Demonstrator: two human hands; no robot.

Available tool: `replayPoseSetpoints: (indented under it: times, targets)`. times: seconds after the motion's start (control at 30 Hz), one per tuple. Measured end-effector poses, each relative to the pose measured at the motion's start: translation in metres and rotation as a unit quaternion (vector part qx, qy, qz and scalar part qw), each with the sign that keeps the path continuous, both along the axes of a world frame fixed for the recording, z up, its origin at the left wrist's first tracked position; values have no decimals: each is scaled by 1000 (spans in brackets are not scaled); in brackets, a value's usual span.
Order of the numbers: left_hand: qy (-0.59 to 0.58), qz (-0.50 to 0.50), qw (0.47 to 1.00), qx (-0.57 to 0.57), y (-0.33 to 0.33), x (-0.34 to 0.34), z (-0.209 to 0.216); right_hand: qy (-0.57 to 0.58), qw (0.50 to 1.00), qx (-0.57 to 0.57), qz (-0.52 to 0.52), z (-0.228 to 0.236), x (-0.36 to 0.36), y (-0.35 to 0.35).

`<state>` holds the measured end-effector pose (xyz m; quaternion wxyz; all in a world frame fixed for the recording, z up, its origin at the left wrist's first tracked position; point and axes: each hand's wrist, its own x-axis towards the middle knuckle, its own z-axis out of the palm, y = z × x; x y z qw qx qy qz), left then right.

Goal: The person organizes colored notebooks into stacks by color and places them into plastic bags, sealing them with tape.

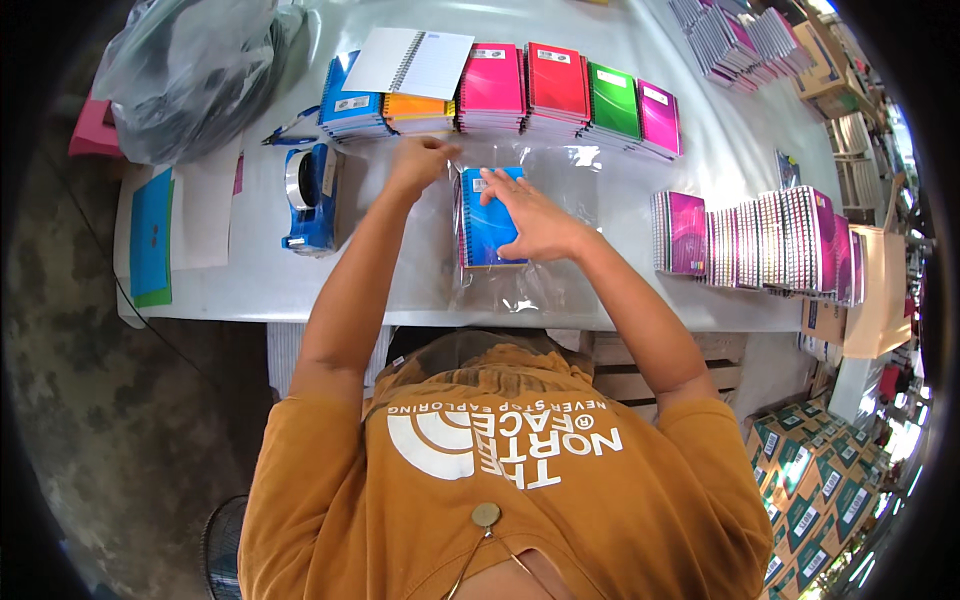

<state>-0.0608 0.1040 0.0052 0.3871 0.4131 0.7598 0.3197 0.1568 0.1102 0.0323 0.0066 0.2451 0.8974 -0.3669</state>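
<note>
A stack of spiral notebooks with a blue cover (483, 225) on top lies on a clear plastic wrap (570, 185) in front of me. My right hand (540, 222) rests on the blue cover, its fingers and thumb spread apart. Just beyond the stack's upper left corner, my left hand (424, 165) has its fingertips pinched together near the edge of the wrap. What they pinch is too small to tell. Left of that arm stands a blue tape dispenser (318, 200) with a roll of tape in it.
Stacked notebooks (492, 85) in several colours line the far side, with an open notebook (400, 65) on top. More spiral notebooks (770, 240) stand in a row at right. A plastic bag (190, 80) sits far left; coloured sheets (152, 235) lie below it. Boxes (815, 490) stand lower right.
</note>
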Motion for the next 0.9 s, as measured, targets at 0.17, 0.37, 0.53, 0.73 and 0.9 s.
replayPoseSetpoints:
  times: [0.17,0.37,0.53,0.73,0.9]
  targets:
    - [110,181,962,175,-24,12,26,-3,1000,21,-3,-1,2,0]
    - [303,-208,886,282,-152,61,6,14,1000,17,-6,-3,2,-1]
    - [259,-339,845,322,-185,53,13,2,1000,28,-3,-4,2,-1]
    - [338,-47,894,290,-172,4,50,-16,999,48,-10,4,-3,-4]
    - [99,265,958,53,-177,-112,41,-5,997,62,-34,6,-5,-14]
